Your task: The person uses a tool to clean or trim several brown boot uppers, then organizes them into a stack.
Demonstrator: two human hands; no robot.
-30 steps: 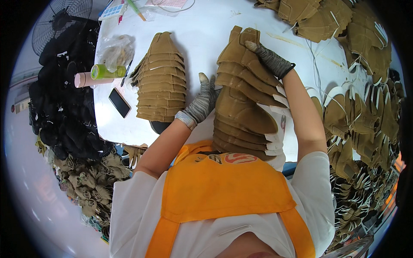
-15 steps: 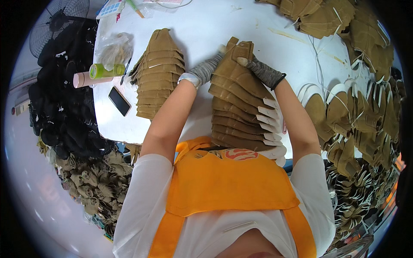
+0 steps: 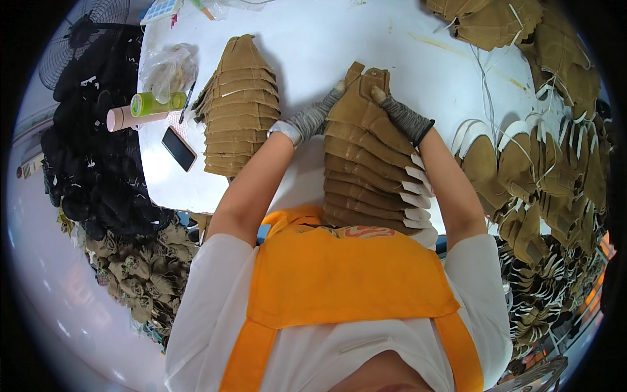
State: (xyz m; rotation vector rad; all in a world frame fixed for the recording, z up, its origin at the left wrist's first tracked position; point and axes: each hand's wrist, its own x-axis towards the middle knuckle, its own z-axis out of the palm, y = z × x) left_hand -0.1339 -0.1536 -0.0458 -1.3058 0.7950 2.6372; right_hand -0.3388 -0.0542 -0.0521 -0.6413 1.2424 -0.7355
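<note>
A fanned row of brown suede shoe uppers (image 3: 362, 153) with white lining tabs runs along the table's front, in front of my apron. My left hand (image 3: 315, 116), in a grey knitted glove, grips the far upper at its left edge, fingers partly hidden behind it. On the other side my gloved right hand (image 3: 403, 116) pinches the same upper, thumb on top near its far end and fingers beneath. A second overlapping row of brown uppers (image 3: 241, 108) lies to the left of my left forearm.
On the white table (image 3: 366, 32) at the left lie a phone (image 3: 179, 148), a pink bottle (image 3: 134, 119), a green tape roll (image 3: 157, 104) and a plastic bag (image 3: 171, 68). More brown uppers (image 3: 516, 163) hang over the right edge. Black pieces (image 3: 95, 144) are piled left, near a fan (image 3: 81, 32).
Both hands keep their hold on the far upper, which has shifted slightly toward me and to the right. The view has moved a little.
</note>
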